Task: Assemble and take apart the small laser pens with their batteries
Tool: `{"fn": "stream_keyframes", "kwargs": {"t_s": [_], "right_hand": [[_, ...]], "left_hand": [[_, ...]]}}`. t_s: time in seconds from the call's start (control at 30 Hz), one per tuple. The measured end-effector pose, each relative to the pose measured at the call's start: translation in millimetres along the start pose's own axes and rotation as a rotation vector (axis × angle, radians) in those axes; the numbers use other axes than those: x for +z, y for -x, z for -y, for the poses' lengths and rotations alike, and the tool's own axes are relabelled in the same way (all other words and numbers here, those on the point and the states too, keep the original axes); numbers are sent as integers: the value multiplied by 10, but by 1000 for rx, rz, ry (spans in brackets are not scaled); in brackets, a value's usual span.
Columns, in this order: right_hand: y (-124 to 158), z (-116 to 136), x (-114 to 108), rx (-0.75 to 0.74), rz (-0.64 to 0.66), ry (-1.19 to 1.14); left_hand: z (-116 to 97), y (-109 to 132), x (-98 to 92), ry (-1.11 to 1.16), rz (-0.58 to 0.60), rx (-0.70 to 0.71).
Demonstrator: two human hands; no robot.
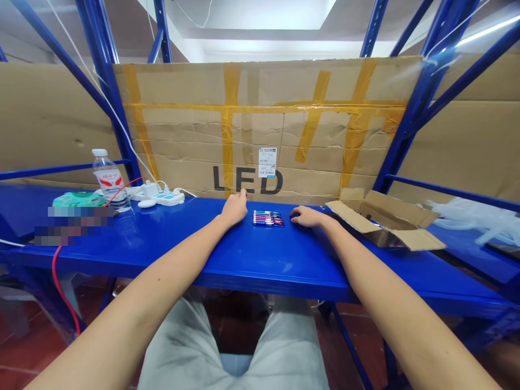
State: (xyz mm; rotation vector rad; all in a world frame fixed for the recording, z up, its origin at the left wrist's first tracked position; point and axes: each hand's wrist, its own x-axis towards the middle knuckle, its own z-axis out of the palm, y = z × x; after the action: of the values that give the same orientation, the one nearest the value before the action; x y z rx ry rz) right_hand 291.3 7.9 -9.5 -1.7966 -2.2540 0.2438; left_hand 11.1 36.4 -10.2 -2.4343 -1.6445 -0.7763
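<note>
A row of several pens (268, 219) lies side by side on the blue table, their barrels blue, red and purple with silvery parts. To the left of them, my left hand (235, 208) rests at the table with its fingers curled in and one finger pointing forward. Its inner side faces away, so whether anything is inside is hidden. My right hand (306, 216) lies just right of the pens, apart from them. Its fingers are loosely bent, with a gap between them and nothing visible inside.
An opened cardboard box (390, 216) stands at the right, its contents mostly hidden. At the left are a water bottle (109, 181), a green packet (77, 200) and a white power strip (168, 198) with cables. A large cardboard sheet (182, 141) closes off the table's back.
</note>
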Motion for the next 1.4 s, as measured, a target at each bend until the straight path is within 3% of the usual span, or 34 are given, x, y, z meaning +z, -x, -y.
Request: {"fn": "stream_keyframes", "kwargs": {"t_s": [0.17, 0.3, 0.4, 0.53, 0.63, 0.77, 0.97, 1.4], "right_hand": [[6, 7, -6, 2, 21, 12], [9, 19, -11, 2, 28, 15], [9, 45, -15, 7, 21, -9], [-1, 91, -13, -16, -85, -83], [-17, 108, 6, -81, -154, -146], [-24, 120, 37, -147, -174, -207], [47, 198, 39, -209, -39, -333], [145, 419, 57, -273, 133, -378]], "left_hand": [[-68, 48, -35, 186, 10, 142], [-85, 43, -43, 175, -22, 308], [-139, 59, -56, 218, -19, 310], [-292, 152, -102, 363, 86, 264], [-418, 234, -144, 338, 114, 322], [-504, 299, -163, 125, 151, 397], [-496, 334, -142, -135, 148, 447], [-498, 316, -94, -147, 147, 504]]}}
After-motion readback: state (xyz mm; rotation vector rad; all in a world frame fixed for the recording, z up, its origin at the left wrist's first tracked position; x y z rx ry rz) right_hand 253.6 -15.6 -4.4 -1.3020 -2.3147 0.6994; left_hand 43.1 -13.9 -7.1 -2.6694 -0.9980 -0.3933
